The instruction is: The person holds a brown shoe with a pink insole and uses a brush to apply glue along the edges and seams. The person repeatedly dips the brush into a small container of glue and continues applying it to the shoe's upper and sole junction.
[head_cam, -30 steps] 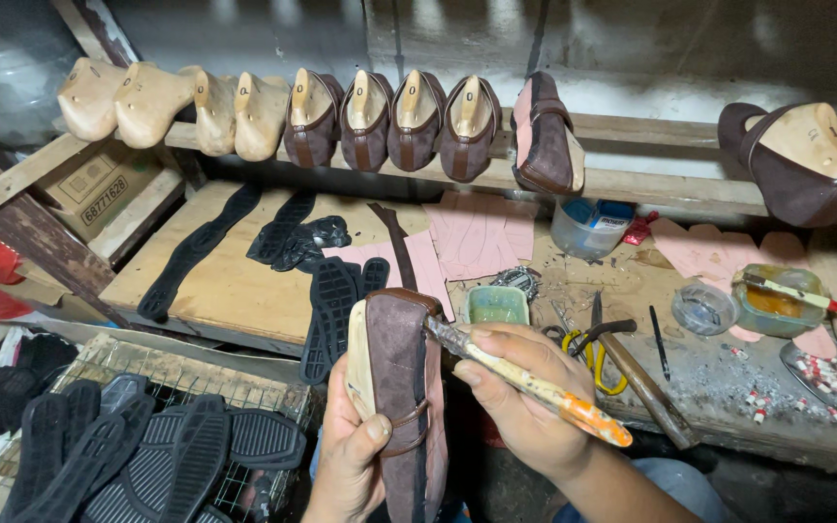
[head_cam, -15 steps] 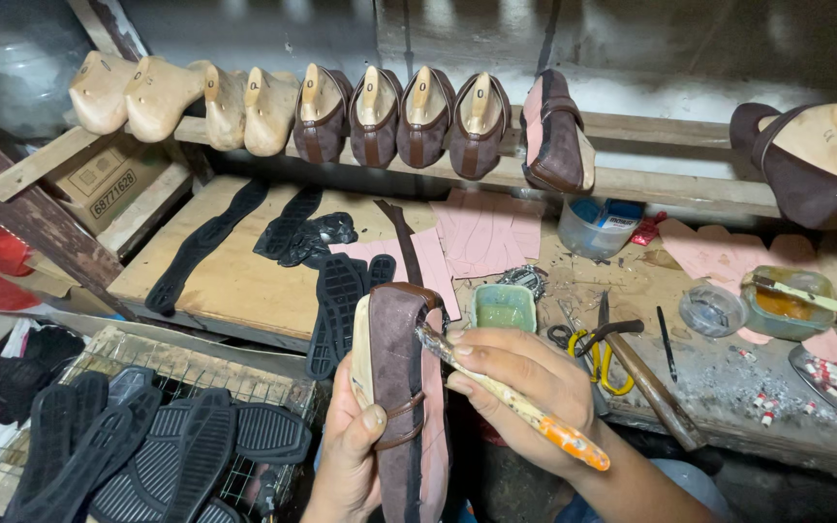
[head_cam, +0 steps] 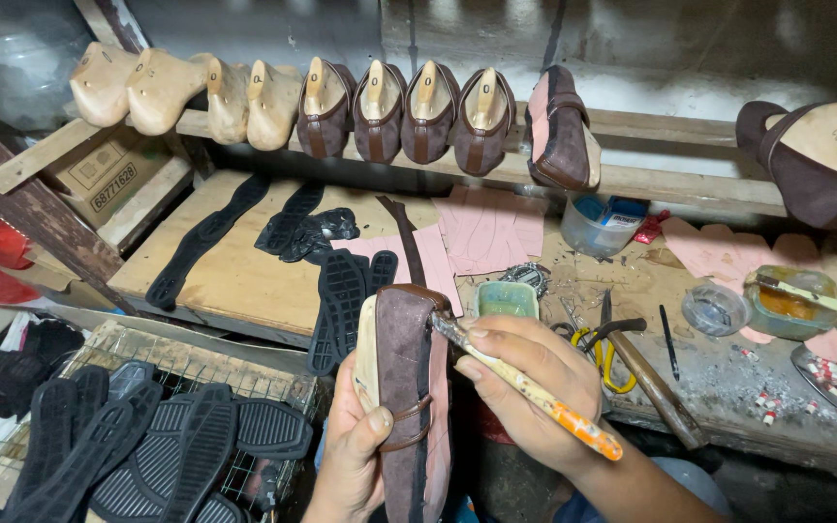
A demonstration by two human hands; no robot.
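Head view, single frame.

Left hand (head_cam: 356,455): closed around a brown shoe upper on a wooden last (head_cam: 402,387), gripped from below, thumb across the strap at the front. Shoe held upright, toe end up, at 6 o'clock in the frame, over the near bench edge.

Right hand (head_cam: 535,383): fingers curled shut on a brush (head_cam: 525,385), pencil-style. The handle is paint-spattered with an orange end pointing to 4 o'clock; the bristle end points to 10 o'clock and touches the top rim of the shoe.

Surroundings:
- Green tin (head_cam: 506,298) at 12 o'clock from the right hand, just behind the knuckles.
- Yellow-handled scissors (head_cam: 604,349) and a hammer (head_cam: 653,380) at 3 o'clock from the right hand, near it.
- Black soles (head_cam: 346,300) on the bench (head_cam: 234,281) at 11 o'clock from the shoe; more soles in a wire basket (head_cam: 273,387) at 9 o'clock.
- Pink cut pieces (head_cam: 491,228) at 12 o'clock, farther back.
- Rail (head_cam: 670,179) across the top bearing bare lasts (head_cam: 162,87) at 10 o'clock and lasted brown shoes (head_cam: 404,111) at 12 o'clock.
- Glue pot (head_cam: 787,302) with a second brush lying across it, at 3 o'clock, well apart.
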